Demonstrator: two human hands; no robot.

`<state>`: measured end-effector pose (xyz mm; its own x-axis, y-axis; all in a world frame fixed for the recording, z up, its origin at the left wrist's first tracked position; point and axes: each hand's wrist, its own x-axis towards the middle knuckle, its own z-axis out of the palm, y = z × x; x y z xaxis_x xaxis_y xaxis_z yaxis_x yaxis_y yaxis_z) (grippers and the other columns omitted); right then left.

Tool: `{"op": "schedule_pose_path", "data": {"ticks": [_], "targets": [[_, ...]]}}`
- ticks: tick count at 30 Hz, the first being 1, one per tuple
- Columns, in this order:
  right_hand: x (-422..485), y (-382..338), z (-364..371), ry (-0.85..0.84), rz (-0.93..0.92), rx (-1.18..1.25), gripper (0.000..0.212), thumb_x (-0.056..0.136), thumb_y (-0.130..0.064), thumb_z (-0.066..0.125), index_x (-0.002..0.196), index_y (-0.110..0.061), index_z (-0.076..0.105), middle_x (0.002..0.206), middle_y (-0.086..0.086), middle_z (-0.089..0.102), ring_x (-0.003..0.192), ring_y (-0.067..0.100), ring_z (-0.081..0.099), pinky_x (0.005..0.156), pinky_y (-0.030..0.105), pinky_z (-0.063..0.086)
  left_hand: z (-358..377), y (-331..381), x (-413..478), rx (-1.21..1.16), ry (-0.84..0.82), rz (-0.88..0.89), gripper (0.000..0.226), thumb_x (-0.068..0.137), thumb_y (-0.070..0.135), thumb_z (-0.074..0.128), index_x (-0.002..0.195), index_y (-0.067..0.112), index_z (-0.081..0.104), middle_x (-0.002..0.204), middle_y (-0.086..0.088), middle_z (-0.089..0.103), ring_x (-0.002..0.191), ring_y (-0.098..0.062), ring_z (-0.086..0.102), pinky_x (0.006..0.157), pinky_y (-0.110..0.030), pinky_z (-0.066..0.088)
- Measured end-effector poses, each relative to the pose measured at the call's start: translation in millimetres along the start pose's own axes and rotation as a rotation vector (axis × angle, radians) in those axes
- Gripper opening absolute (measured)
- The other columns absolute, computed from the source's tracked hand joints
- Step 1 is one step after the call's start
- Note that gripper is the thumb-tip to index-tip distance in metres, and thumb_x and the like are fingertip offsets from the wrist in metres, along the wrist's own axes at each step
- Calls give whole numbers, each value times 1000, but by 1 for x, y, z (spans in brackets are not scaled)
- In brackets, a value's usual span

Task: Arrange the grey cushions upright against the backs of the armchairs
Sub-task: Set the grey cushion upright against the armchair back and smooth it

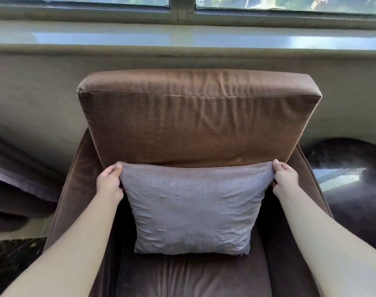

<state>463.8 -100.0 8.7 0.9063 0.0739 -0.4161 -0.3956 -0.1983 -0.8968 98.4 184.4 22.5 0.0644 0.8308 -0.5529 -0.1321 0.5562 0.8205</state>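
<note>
A grey cushion [193, 209] stands upright on the seat of a brown armchair [200, 125], its top edge leaning against the thick brown backrest. My left hand [110, 183] pinches the cushion's upper left corner. My right hand [284, 179] pinches the upper right corner. Both forearms reach in from the bottom of the view, one on each side of the cushion. The cushion's lower edge rests on the dark brown seat [182, 277].
Behind the armchair runs a beige wall with a window sill [182, 37] and window above. A dark glossy surface [350, 179] lies to the right, a dark fabric piece [17, 176] to the left, and a black marbled tabletop [13, 262] at the lower left.
</note>
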Motion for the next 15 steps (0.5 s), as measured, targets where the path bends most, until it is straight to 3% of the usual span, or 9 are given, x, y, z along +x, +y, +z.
{"op": "schedule_pose_path", "data": {"ticks": [6, 10, 12, 14, 15], "targets": [[3, -1, 6, 23, -89, -83, 30, 94, -24, 61, 65, -17, 61, 59, 0, 47, 58, 13, 41, 59, 29, 37, -3, -4, 8, 99, -38, 14, 16, 98, 20, 57, 84, 21, 63, 86, 2, 63, 80, -12, 58, 71, -32, 46], [-11, -6, 2, 37, -177, -242, 28, 91, -25, 63, 64, -18, 61, 60, 1, 50, 63, 19, 47, 62, 31, 40, -7, -5, 10, 133, -56, 38, 15, 96, 20, 60, 82, 21, 64, 87, 1, 65, 86, -16, 59, 70, -31, 46], [-25, -13, 0, 29, -248, -325, 21, 91, -25, 62, 71, -19, 63, 68, 1, 58, 75, 25, 58, 74, 34, 46, -10, -5, 8, 139, -86, 65, 14, 95, 21, 62, 82, 19, 65, 89, -1, 66, 91, -19, 60, 76, -35, 48], [-42, -19, -2, 6, -295, -473, 15, 93, -27, 60, 94, -13, 66, 89, 6, 66, 92, 27, 62, 84, 34, 45, -16, -9, 4, 143, -107, 91, 14, 94, 28, 64, 83, 19, 66, 93, -4, 67, 94, -20, 60, 84, -39, 49], [-51, -21, -1, 0, -338, -563, 22, 93, -28, 59, 106, -10, 64, 101, 9, 66, 98, 26, 60, 88, 33, 44, -21, -13, 2, 152, -99, 104, 17, 93, 34, 65, 84, 20, 66, 96, -6, 68, 94, -20, 61, 86, -41, 49]]}}
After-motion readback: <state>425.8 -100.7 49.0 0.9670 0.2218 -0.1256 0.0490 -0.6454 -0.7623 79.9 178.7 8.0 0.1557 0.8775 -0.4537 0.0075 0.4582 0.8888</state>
